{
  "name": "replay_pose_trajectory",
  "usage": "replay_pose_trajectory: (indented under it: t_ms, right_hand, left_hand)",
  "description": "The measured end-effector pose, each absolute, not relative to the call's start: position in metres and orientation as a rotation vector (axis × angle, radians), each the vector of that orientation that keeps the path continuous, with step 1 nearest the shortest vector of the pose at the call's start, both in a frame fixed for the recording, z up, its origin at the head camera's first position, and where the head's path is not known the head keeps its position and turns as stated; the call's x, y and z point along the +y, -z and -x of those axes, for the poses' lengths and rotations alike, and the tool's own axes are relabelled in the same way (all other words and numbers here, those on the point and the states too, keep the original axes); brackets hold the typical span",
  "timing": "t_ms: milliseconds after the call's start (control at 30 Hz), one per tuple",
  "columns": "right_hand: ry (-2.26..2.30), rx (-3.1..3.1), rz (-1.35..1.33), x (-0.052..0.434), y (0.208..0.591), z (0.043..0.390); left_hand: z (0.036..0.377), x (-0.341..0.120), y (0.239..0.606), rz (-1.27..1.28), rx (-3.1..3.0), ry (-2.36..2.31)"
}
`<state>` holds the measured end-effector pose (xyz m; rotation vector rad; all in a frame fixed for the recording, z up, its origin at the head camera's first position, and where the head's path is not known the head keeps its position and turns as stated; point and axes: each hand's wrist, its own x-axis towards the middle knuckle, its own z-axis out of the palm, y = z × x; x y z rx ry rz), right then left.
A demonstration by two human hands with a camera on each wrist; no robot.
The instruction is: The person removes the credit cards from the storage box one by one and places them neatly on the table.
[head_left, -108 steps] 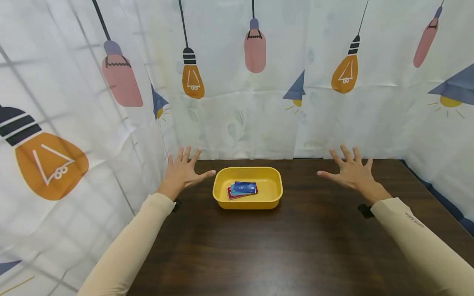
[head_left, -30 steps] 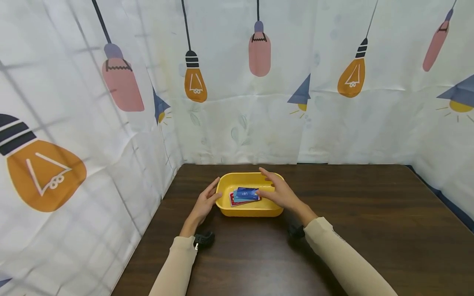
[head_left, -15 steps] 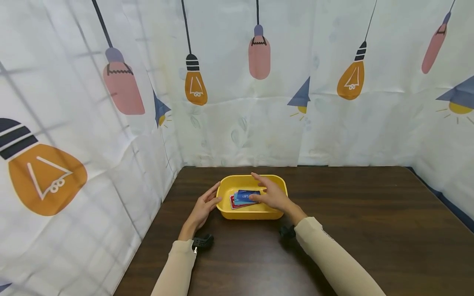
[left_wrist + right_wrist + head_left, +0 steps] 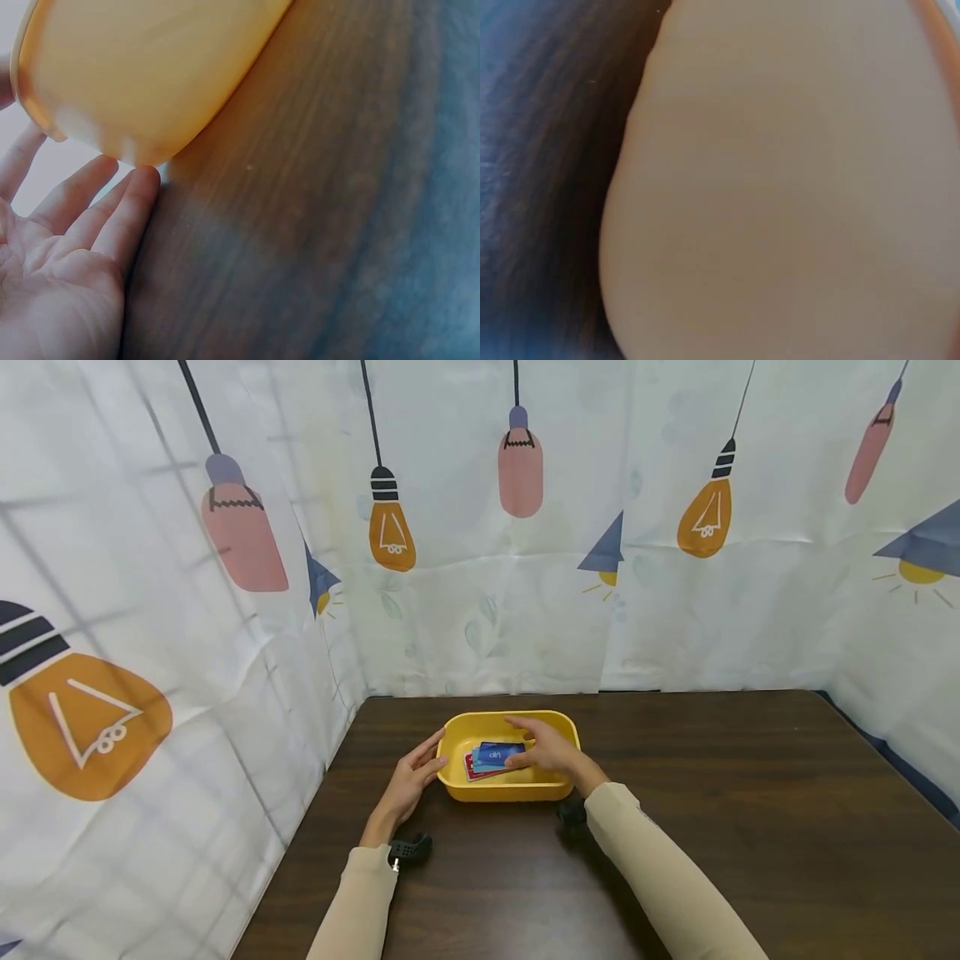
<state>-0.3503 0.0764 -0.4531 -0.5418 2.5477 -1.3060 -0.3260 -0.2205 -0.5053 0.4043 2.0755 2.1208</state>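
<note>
In the head view a yellow plastic tray (image 4: pixel 555 756) stands on the table near its back edge. A few overlapping cards lie inside: a dark blue card (image 4: pixel 495 752) marked "VIP" on top, a light blue card (image 4: pixel 477 762), and a red card (image 4: pixel 470 768). My left hand (image 4: pixel 407 787) touches the left end of the tray, its fingers extended against the outer wall, as the left wrist view shows too. My right hand (image 4: pixel 551 748) reaches over the right side, thumb tip at the blue card's right edge, other fingers spread towards the far wall. A blurred pale surface fills most of the right wrist view.
The dark brown wooden table (image 4: pixel 712 802) extends to the right and front. White curtains (image 4: pixel 480 635) printed with lamps hang behind and at both sides. Black bands sit on both wrists, below cream sleeves (image 4: pixel 637 843).
Both hands have come in from their spread position to the tray. In the last second my right hand has shifted left and lower over the cards; my left hand stays at the tray's side.
</note>
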Motion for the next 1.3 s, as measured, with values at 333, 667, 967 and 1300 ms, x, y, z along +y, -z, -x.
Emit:
replay_pose_trajectory:
  t_ms: [333, 667, 967, 1300]
  right_hand:
    - [1.295, 2.536, 0.459, 0.068, 0.463, 0.357]
    - [1.241, 2.563, 0.403, 0.066, 0.467, 0.358]
    - [1.131, 2.625, 0.394, 0.066, 0.464, 0.356]
    - [1.085, 2.673, 0.379, 0.066, 0.465, 0.356]
  left_hand:
    - [0.322, -0.220, 0.503, -0.375, 2.093, -2.115]
    - [0.323, -0.221, 0.505, -0.375, 2.082, -2.138]
    - [0.326, -0.219, 0.502, -0.360, 2.107, -2.113]
    - [0.324, -0.219, 0.503, -0.362, 2.099, -2.114]
